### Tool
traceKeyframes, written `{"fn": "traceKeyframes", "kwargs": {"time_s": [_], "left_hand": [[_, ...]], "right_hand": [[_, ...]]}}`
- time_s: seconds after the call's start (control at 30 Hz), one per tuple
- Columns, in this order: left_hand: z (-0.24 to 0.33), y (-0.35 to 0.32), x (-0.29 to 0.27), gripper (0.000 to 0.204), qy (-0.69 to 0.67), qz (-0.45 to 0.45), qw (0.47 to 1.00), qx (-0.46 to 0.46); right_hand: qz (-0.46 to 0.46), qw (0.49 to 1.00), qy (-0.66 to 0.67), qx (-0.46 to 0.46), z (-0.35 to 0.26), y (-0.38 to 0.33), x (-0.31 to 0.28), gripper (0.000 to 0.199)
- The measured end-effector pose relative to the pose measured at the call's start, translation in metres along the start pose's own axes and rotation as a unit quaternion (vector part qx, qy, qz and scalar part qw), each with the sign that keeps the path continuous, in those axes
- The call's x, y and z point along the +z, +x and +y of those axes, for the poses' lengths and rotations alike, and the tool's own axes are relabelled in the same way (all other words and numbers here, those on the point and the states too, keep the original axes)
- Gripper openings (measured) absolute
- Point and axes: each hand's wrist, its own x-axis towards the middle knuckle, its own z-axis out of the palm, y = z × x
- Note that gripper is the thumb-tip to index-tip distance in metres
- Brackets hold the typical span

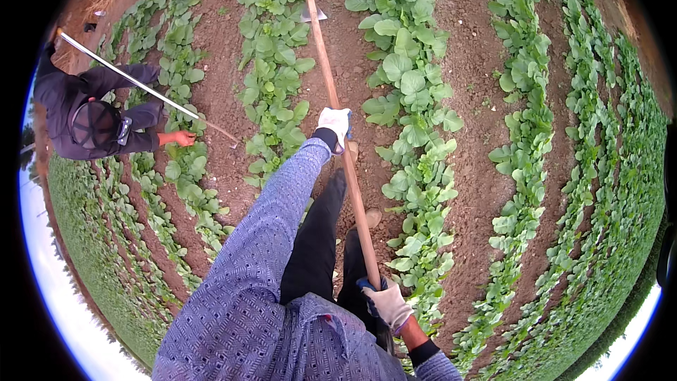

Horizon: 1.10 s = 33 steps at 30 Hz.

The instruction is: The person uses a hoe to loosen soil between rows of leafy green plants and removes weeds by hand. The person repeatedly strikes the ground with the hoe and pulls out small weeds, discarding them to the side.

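Evidently spaced for leverage, left hand [334, 123] and right hand [387, 303] have fingers clamped on the hoe handle [343, 148], its blade [314, 14] reaching the soil furrow [345, 56].

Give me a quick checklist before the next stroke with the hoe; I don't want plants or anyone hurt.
1. Left hand gripping the handle midway: ok.
2. Right hand gripping the handle's near end: ok.
3. Blade on bare soil between the plant rows: ok.
4. Other person crouched two rows to the left, away from the blade: ok.
5. Feet beside the handle, well behind the blade: ok.
6. Blade tightness on the handle: cannot tell.
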Motion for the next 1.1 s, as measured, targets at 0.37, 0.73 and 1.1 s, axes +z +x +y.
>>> {"fn": "traceKeyframes", "kwargs": {"time_s": [0.37, 0.73, 1.1], "left_hand": [[-0.183, -0.179, 0.114, 0.029, -0.079, 0.042, 0.992, 0.089], [-0.186, -0.314, 0.106, 0.032, 0.234, -0.137, 0.963, -0.007], [-0.160, -0.295, 0.110, 0.018, 0.036, -0.090, 0.994, -0.053]], "right_hand": [[0.029, 0.983, -0.111, 0.143, 0.105, -0.136, -0.076, 0.028], [0.113, 0.974, -0.137, 0.143, 0.180, -0.194, -0.081, 0.033], [0.045, 0.985, -0.036, 0.163, 0.200, -0.163, -0.098, 0.044]]}}
